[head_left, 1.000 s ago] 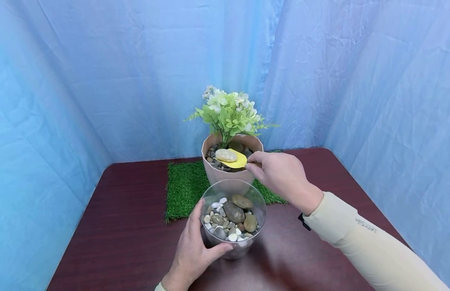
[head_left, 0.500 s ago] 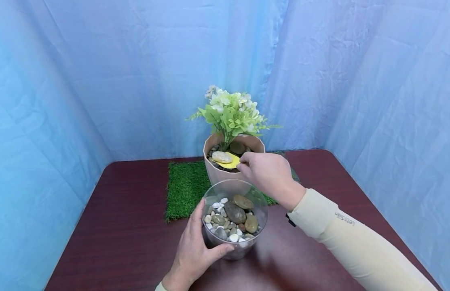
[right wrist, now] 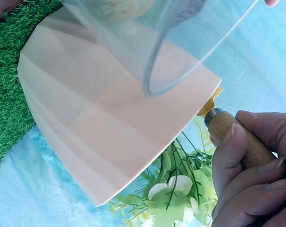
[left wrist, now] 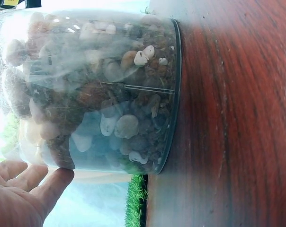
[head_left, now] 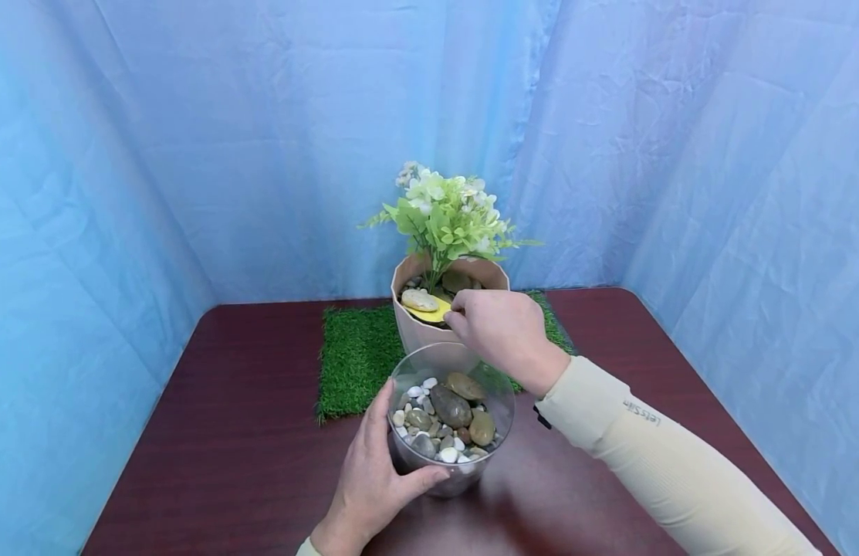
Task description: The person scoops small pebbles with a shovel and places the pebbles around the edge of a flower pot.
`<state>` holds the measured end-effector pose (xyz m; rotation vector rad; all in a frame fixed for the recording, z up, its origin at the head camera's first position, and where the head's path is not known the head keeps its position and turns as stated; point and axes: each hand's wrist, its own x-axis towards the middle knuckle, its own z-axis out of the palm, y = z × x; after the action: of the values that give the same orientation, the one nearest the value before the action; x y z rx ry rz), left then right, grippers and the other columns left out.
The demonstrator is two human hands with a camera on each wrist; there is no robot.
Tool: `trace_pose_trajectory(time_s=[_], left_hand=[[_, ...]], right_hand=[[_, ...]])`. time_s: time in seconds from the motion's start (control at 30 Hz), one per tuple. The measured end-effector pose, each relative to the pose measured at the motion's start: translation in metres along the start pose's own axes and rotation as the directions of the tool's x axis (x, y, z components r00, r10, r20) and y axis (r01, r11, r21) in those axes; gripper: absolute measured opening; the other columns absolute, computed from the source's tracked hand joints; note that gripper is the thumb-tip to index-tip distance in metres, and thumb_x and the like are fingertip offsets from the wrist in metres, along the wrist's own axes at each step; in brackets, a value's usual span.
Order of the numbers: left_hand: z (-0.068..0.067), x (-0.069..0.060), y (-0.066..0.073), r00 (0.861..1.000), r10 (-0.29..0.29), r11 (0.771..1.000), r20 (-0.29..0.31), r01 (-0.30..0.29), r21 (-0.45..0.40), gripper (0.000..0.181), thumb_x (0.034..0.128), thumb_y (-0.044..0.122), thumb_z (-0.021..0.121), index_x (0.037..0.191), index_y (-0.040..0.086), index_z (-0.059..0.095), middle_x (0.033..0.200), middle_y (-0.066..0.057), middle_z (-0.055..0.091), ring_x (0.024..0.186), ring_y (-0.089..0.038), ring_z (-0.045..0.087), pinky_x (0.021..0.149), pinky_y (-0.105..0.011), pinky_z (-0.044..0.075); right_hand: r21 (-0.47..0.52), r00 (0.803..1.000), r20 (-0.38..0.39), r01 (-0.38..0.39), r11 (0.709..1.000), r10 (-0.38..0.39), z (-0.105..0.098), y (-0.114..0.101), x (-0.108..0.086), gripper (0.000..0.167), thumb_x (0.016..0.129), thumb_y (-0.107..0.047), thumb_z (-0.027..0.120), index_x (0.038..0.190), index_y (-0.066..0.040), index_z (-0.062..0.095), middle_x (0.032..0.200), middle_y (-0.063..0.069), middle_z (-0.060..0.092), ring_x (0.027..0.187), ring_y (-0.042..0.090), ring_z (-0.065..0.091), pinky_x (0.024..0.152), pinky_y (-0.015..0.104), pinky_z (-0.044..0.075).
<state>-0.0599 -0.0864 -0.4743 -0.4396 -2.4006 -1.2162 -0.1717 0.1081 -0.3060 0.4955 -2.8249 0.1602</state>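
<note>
Left hand (head_left: 377, 471), nearest my view, is cupping a transparent, round-rimmed container (head_left: 465, 480) of mixed stones (head_left: 451, 407), fingers spread wide along one side, thumb reaching across the near wall; I am judging this light brace sufficient. Farther off, the right hand (head_left: 505, 328) is gripping a small trowel (head_left: 436, 312) with a yellow blade, metal collar and rounded wooden handle; its fingers are closing round the wood, knuckles uppermost, the forearm slanting in from the lower right. A smooth, pale, oblong stone (head_left: 420, 300) is lying on the blade and overhanging its left end, within the rim of a pale pink, faceted pot (head_left: 417, 333). For good work here I am favouring a level blade, kept low, then a slight tilt, letting the stone slide rather than drop. Whether the blade is touching the pot's contents, I am unable to tell. Beyond, a white-flowered, green-leaved plant (head_left: 457, 216) is standing in the pot; its stems are calling for clearance.
</note>
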Motion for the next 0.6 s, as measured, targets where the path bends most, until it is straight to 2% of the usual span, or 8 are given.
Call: trace_pose_trajectory(time_s=[0.3, 0.6], left_hand=[[0.0007, 0.0001, 0.0017, 1.000, 0.000, 1.000, -0.006, 0.000, -0.005, 0.129, 0.0703, 0.068, 0.088, 0.167, 0.015, 0.022, 0.162, -0.012, 0.043, 0.144, -0.029, 0.049, 0.112, -0.053, 0.047], [0.0016, 0.0000, 0.0014, 1.000, -0.010, 1.000, -0.018, 0.010, -0.002, 0.128, 0.0698, 0.069, 0.087, 0.167, 0.017, 0.023, 0.162, -0.013, 0.043, 0.143, -0.031, 0.050, 0.112, -0.054, 0.048]], right_hand=[[0.011, 1.000, 0.022, 0.001, 1.000, -0.001, -0.0011, 0.0010, 0.0031, 0.020, 0.102, -0.033, 0.062, 0.100, -0.030, 0.082, 0.054, -0.013, 0.056, 0.047, 0.013, 0.049, 0.040, 0.034, 0.037], [0.020, 0.997, 0.076, 0.005, 1.000, -0.007, -0.0058, 0.0041, 0.0056, 0.020, 0.101, -0.036, 0.063, 0.099, -0.030, 0.082, 0.060, -0.014, 0.064, 0.050, 0.011, 0.054, 0.043, 0.033, 0.041]])
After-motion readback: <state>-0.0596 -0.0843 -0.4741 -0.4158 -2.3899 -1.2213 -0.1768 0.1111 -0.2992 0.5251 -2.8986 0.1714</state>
